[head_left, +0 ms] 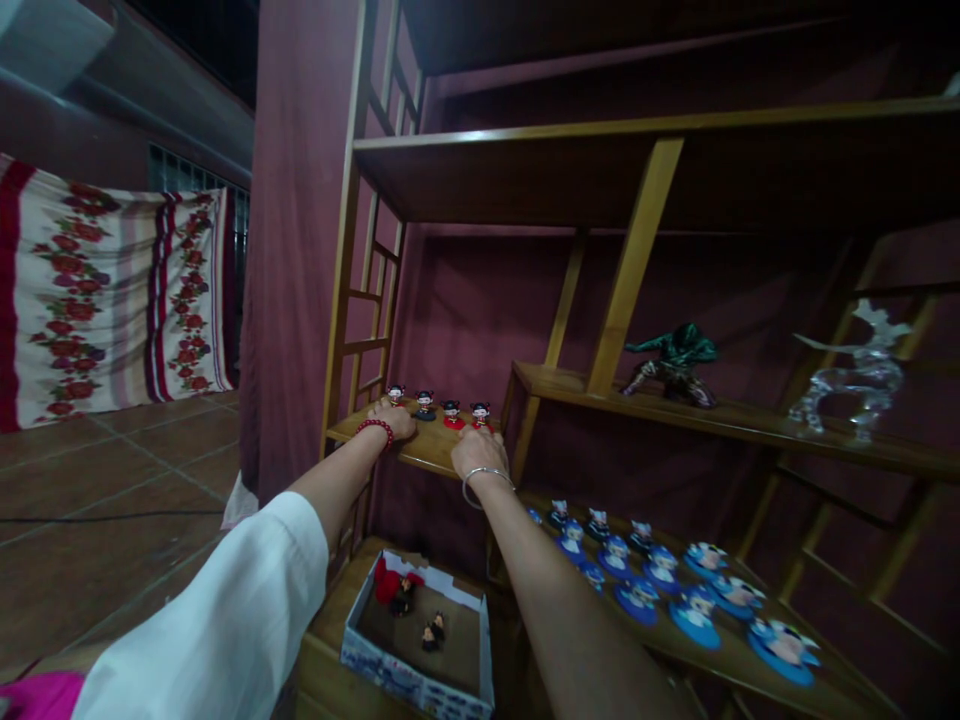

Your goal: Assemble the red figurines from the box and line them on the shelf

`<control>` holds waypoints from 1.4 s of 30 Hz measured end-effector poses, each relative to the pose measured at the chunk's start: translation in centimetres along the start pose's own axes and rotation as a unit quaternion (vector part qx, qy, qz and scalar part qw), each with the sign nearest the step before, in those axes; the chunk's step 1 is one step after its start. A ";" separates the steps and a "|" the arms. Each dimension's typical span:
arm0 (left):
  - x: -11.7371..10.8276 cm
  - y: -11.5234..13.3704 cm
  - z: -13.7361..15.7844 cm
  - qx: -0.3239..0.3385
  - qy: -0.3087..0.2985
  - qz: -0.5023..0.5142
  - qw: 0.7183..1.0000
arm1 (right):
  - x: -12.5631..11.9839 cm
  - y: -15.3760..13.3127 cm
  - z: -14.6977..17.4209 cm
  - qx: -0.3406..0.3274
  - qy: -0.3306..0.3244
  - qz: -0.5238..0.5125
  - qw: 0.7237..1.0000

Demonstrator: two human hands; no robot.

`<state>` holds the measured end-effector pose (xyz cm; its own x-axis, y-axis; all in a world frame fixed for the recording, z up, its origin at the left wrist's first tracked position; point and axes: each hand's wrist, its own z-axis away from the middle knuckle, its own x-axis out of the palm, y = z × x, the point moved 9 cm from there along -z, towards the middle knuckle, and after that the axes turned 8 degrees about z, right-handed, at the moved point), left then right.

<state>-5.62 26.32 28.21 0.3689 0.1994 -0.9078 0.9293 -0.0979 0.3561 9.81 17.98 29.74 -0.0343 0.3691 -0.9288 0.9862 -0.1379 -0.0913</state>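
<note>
Four-legged shelving aside, a row of several small doll figurines with black hair buns stands upright on the small left shelf [427, 452]. My left hand [394, 420], with a red bead bracelet, is closed at the base of the leftmost figurine [396, 392]. My right hand [480, 452], wearing a silver bangle, is closed at the red base of the rightmost figurine [481, 412]. The backs of my hands partly hide the fingertips. Between them stand a dark-based figurine [424, 402] and a red-based figurine [452, 412], with no hand on them.
Below, an open cardboard box [416, 685] holds a few red and black figurines. Blue-based figurines [661, 568] fill the lower right shelf. A green crouching figure [675, 360] and a clear deer ornament [859, 380] stand higher up. A wooden upright [634, 270] divides the shelves.
</note>
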 end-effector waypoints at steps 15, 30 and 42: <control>0.7 3.2 1.8 0.052 -0.012 0.004 0.999 | 0.1 -0.1 -0.4 -0.019 0.012 0.006 1.000; 2.1 4.5 0.0 0.067 -0.047 0.000 0.997 | 0.5 0.0 -0.6 -0.015 0.011 0.001 1.000; 1.5 4.3 0.4 0.083 -0.022 -0.007 0.996 | 0.6 -0.3 -0.7 -0.032 -0.009 0.000 0.999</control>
<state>-1.05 25.79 28.35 0.3520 0.1586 -0.9225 0.9172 -0.2553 0.3060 9.58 18.93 29.44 -0.0376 0.3516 -0.9354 0.9946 -0.0776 -0.0692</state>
